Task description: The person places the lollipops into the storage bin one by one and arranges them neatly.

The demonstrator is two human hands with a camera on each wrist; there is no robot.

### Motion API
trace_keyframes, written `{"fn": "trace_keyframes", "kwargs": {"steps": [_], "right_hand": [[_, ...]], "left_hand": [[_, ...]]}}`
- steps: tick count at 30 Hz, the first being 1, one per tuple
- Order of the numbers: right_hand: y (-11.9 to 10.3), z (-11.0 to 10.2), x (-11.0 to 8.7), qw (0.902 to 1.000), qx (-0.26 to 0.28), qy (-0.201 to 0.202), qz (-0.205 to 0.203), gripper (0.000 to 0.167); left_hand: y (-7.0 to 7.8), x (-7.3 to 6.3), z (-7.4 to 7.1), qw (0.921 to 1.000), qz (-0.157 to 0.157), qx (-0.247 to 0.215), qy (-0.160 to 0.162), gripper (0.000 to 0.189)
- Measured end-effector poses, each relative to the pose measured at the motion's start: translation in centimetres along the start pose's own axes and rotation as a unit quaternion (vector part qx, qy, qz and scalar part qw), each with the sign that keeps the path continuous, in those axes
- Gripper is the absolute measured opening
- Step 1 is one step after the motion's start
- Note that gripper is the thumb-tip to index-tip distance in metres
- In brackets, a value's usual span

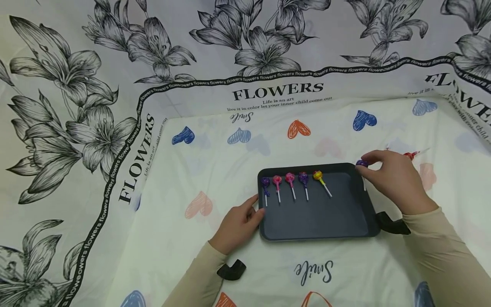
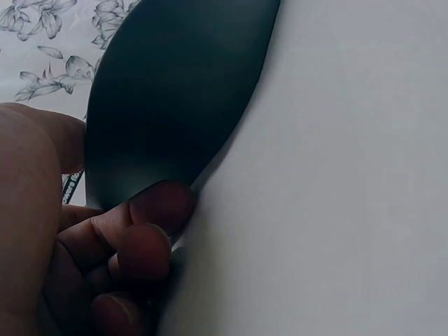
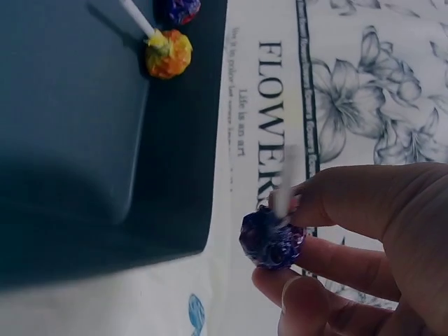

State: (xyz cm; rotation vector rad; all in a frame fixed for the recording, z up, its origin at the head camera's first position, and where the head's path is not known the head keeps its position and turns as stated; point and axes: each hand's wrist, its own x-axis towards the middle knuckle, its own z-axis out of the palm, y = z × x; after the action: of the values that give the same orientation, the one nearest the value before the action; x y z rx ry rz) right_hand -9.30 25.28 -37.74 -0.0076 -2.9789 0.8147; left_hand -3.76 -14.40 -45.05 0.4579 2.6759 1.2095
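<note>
My right hand (image 1: 397, 181) pinches a purple-wrapped lollipop (image 3: 269, 241) by its head, with the white stick pointing away from the fingers. That hand hovers at the far right corner of a dark grey tray (image 1: 326, 219). Inside the tray, a row of several lollipops lies along the far side: purple ones, pink ones (image 1: 290, 177) and, rightmost, a yellow lollipop (image 1: 318, 175). My left hand (image 1: 238, 226) grips the tray's left edge between thumb and fingers. In the left wrist view the tray's outer wall (image 2: 182, 84) fills much of the picture.
Beyond the right hand lies a red lollipop (image 1: 411, 155), partly hidden by that hand. A white cloth (image 1: 215, 170) with printed hearts and flowers covers the surface. Black straps (image 1: 232, 270) hang at both wrists.
</note>
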Motion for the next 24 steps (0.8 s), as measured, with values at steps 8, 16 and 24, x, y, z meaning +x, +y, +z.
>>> {"fn": "trace_keyframes", "kwargs": {"steps": [8,16,24], "right_hand": [[-1.5,1.2,0.9,0.9991,-0.002,-0.042,-0.009,0.03],[-2.1,2.7,1.7,0.996,-0.011,-0.089,0.006,0.031],[-1.9,3.7,2.0,0.9956,-0.022,-0.091,-0.008,0.026]], "left_hand": [[0.2,0.0,-0.2,1.0,-0.002,-0.001,-0.003,0.054],[0.2,0.0,-0.3,0.9999,-0.006,0.002,-0.012,0.055],[0.1,0.0,-0.3,0.9999,0.002,0.008,-0.011,0.056]]}}
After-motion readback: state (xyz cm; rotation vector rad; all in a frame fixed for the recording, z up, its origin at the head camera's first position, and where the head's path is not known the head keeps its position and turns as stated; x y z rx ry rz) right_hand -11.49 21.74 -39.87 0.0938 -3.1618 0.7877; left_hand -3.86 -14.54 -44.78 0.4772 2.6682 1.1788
